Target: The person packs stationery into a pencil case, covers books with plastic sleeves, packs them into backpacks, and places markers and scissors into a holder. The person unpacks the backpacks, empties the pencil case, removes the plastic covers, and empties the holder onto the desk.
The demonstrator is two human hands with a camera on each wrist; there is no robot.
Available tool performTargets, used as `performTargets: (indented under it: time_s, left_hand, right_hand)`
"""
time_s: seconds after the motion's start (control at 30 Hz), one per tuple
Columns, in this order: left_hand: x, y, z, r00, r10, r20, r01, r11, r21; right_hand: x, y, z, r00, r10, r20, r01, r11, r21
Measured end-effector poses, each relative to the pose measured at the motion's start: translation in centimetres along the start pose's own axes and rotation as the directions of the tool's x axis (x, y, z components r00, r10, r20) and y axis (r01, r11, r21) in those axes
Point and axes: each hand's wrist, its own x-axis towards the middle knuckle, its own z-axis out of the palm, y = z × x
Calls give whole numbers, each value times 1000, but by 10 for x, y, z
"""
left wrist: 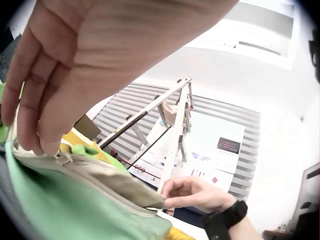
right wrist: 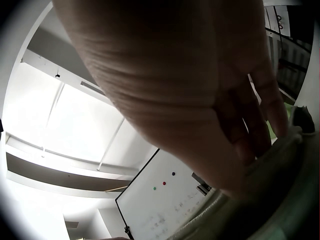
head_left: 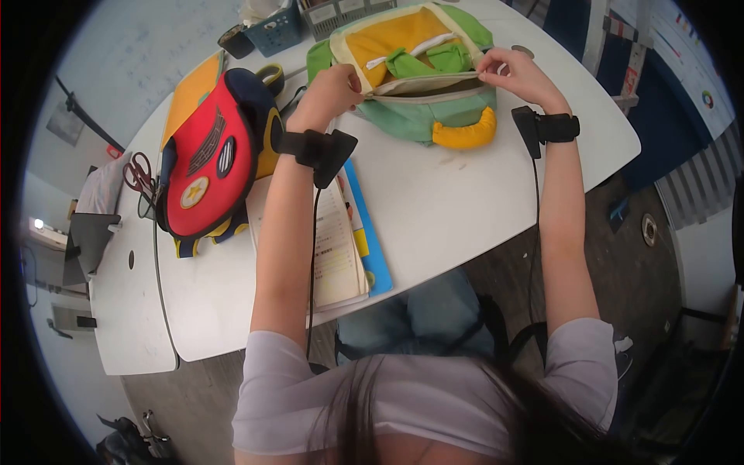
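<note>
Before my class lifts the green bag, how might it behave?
The green bag will likely flop: its fabric rim curves between the left hand and right hand. Its yellow piece may squash, as it looks puffy and wrinkled.

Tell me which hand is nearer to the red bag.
Left. The left hand pinches the edge of the green bag at the end closer to the red bag; the right hand pinches the opposite end, farther off to the right.
</note>
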Motion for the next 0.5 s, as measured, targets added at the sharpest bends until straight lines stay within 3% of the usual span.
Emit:
performTargets:
  time_s: [0.1, 0.17, 0.2, 0.27, 0.3, 0.37, 0.4, 0.47, 0.5]
  left_hand:
    - [8, -16, 7, 998, -38, -52, 38, 999, -15]
    - [15, -27, 13, 993, -65, -97, 61, 997, -43]
    - [20, -32, 16, 990, -82, -115, 73, 994, -77]
    - [27, -35, 19, 986, -95, -136, 81, 991, -109]
    - [30, -32, 21, 984, -53, -173, 36, 995, -98]
    - [33, -24, 28, 978, -8, -209, -10, 996, -86]
    - [33, -18, 34, 975, -1, -223, -26, 993, -117]
    - [35, -11, 49, 971, 8, -241, -45, 988, -150]
    - [36, -11, 59, 949, 53, -309, -90, 990, -106]
  right_hand:
    - [3, -11, -4, 994, -34, -106, 28, 998, -58]
    - [5, -21, -3, 938, -112, -327, 74, 989, -127]
    - [7, -21, 1, 938, -111, -330, 73, 989, -127]
    - [12, -25, 8, 804, -236, -546, 190, 972, -141]
    - [13, -30, 9, 803, -237, -547, 190, 971, -142]
    - [13, -40, 10, 667, -266, -697, 224, 963, -152]
    - [12, -39, 11, 665, -267, -697, 224, 962, -154]
    - [11, -35, 12, 554, -181, -812, 287, 958, -18]
    - [11, -34, 10, 553, -187, -812, 291, 956, -22]
